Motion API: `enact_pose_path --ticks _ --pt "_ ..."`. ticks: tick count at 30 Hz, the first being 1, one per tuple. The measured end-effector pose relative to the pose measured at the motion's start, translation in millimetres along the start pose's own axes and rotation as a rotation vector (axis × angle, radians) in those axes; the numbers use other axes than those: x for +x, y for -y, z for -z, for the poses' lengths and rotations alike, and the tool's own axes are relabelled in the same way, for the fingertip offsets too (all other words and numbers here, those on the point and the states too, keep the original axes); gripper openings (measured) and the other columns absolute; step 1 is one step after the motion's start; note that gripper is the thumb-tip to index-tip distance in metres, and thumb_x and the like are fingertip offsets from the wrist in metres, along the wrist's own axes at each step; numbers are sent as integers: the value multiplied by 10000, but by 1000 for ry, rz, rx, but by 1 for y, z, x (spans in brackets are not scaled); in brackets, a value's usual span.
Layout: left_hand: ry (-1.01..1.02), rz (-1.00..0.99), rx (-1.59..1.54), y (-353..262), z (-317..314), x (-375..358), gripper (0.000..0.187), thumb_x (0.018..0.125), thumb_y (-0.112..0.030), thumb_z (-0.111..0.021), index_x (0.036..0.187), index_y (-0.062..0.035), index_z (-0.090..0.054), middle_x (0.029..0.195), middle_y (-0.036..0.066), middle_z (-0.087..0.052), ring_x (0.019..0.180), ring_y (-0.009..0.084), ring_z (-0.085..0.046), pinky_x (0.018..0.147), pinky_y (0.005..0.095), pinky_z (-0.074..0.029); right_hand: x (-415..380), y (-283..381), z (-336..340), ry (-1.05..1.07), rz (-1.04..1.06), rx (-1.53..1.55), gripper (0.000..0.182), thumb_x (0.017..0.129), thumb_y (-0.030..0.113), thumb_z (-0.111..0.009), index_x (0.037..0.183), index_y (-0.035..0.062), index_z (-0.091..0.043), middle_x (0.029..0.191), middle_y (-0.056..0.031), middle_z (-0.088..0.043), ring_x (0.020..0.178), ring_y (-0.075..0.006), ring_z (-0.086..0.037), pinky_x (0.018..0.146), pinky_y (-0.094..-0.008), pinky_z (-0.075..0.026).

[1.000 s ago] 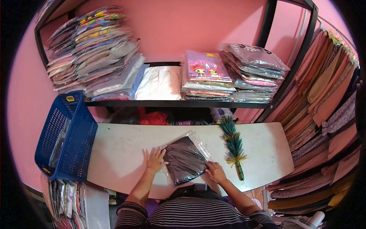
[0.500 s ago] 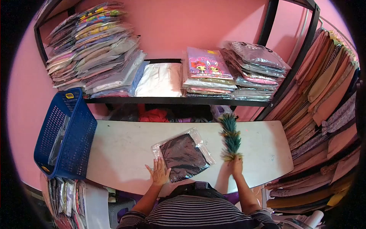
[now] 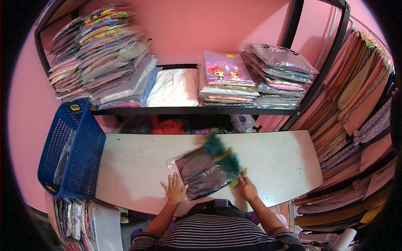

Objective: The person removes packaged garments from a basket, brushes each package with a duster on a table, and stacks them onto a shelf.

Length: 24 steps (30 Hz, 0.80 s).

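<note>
A dark folded garment in a clear plastic bag [image 3: 199, 173] lies tilted on the pale table [image 3: 134, 167]. My left hand [image 3: 175, 191] is spread flat, its fingers over the bag's lower left edge. Closed around the handle end of a green feather duster [image 3: 224, 154], my right hand [image 3: 248, 188] is at the bag's right side. The duster, smeared by motion, overlaps the bag's upper right part and hides that edge.
A blue perforated basket [image 3: 71, 154] stands at the table's left end. Behind, a black shelf [image 3: 192, 111] bears stacks of bagged clothes [image 3: 113, 62]. Garments hang on a rail [image 3: 356, 108] at the right.
My right hand has moved left with the feather duster, which has swung from upright beside the bag to slanting over its right part. My left hand stays in place.
</note>
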State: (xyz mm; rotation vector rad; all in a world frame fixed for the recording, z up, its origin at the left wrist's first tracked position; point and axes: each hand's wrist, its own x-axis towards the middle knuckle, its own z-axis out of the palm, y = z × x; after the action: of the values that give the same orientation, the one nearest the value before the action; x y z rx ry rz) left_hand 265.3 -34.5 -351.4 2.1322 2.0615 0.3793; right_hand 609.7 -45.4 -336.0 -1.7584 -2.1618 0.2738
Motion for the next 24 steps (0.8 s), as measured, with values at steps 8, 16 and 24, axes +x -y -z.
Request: enact_pose_path --ticks 8,16,24 --pt "-211 350 -125 -15 3 -19 680 669 -488 -592 1068 50 -470 1162 228 -386 1120 339 -329 955 468 -195 7 -22 3 -291 -278 -339 568 699 80 -530 1242 63 -361 1058 -182 -457 995 -375 -392 839 -421 -333" --pt "-201 164 -561 -14 -22 -4 444 545 -227 -776 807 26 -522 805 135 -562 758 259 -559 665 347 -454 51 44 -28 -55 -433 615 496 620 191 -735 1016 7 -501 661 -47 -560 561 -168 -522 519 -300 -423" --pt "271 525 -1546 -22 12 22 319 671 36 -628 966 9 -511 865 79 -584 746 172 -574 650 293 -483 69 55 -17 199 -656 1406 290 638 36 -716 892 10 -577 791 -58 -614 661 -138 -571 594 -257 -453"
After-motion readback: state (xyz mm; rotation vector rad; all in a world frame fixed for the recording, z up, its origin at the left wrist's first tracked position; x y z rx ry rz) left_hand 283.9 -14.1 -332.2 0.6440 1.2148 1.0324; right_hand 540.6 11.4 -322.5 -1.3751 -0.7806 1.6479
